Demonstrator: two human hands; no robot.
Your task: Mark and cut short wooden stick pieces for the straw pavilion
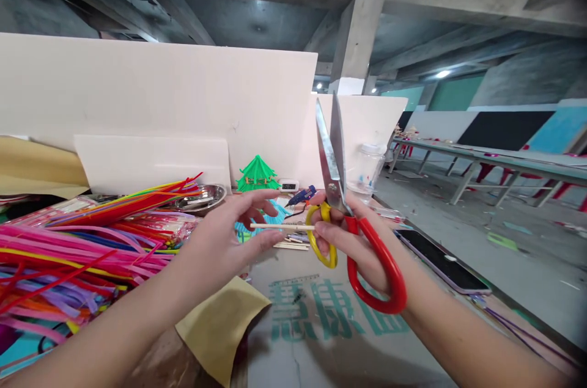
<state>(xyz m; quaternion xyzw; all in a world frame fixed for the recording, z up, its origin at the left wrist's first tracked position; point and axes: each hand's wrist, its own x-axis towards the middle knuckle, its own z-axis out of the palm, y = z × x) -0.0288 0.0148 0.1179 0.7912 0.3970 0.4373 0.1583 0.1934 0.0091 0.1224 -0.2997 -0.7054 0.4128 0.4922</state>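
Note:
My right hand (353,235) is closed around scissors (336,192) with one red and one yellow handle. Their blades point up and stand slightly apart. Between that hand's thumb and fingers is also a thin wooden stick (287,226), held level and reaching left. My left hand (233,226) is open around the stick's free end, thumb below and fingers curved above; whether it touches the stick I cannot tell. Behind the hands lie several loose sticks (293,246) and a light-blue piece (270,215), partly hidden.
Bundles of coloured pipe cleaners (87,253) fill the left side, near a metal bowl (202,197). At the back stand a green tree-shaped roof (258,174), a blue glue gun (302,195) and a plastic jar (367,168). A phone (443,259) lies right, sandpaper (224,327) in front.

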